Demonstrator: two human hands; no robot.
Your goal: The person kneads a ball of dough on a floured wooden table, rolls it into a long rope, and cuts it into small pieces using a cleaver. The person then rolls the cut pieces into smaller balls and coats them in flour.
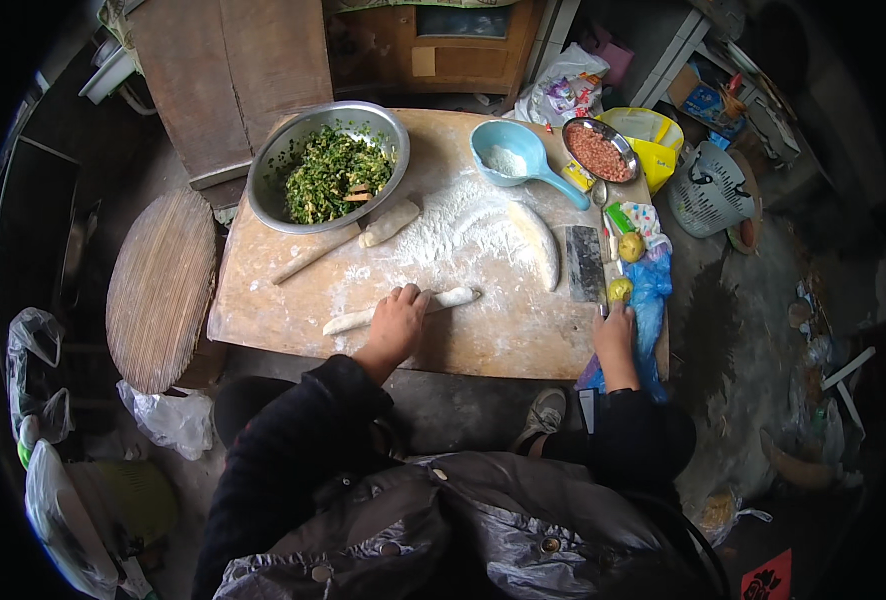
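Note:
My left hand (400,318) is closed over a roll of dough (348,322) near the front edge of the floured wooden board (293,325). The dough's ends stick out on both sides of the fingers. At the board's right side my right hand (615,335) is closed round the handle of a cleaver (585,264), whose dark blade lies flat on the board. A thicker, curved dough strip (537,245) rests left of the blade. Further left are a short dough piece (391,224) and a rolling pin (313,256). Loose flour (453,225) covers the middle.
A steel bowl of chopped greens (400,185) stands at the back left. Behind are a blue scoop with flour (543,165) and a dish of minced meat (598,150). Two yellowish round items (630,246) and a blue plastic bag (649,300) line the right edge. A round stool (161,290) stands left.

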